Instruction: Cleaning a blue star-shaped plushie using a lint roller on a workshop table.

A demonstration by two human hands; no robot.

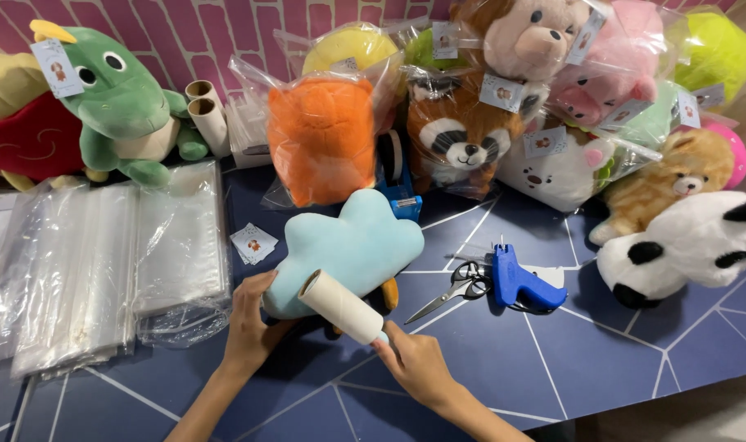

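We note the right hand (pixel 418 364) closed around the near end of a white lint roller (pixel 342 306), which lies tilted across the lower edge of a light blue plush toy (pixel 352 245). The left hand (pixel 248 319) presses its fingers against the toy's left side, gripping it lightly. The toy rests on the dark blue table (pixel 553 368), near its middle. Just right of it lie scissors (pixel 459 282) touching a blue tagging gun (pixel 520 282). Left of the toy sit small paper tags (pixel 254 243) and stacked clear plastic bags (pixel 103 262). Bagged stuffed animals (pixel 463 131) crowd the far edge.
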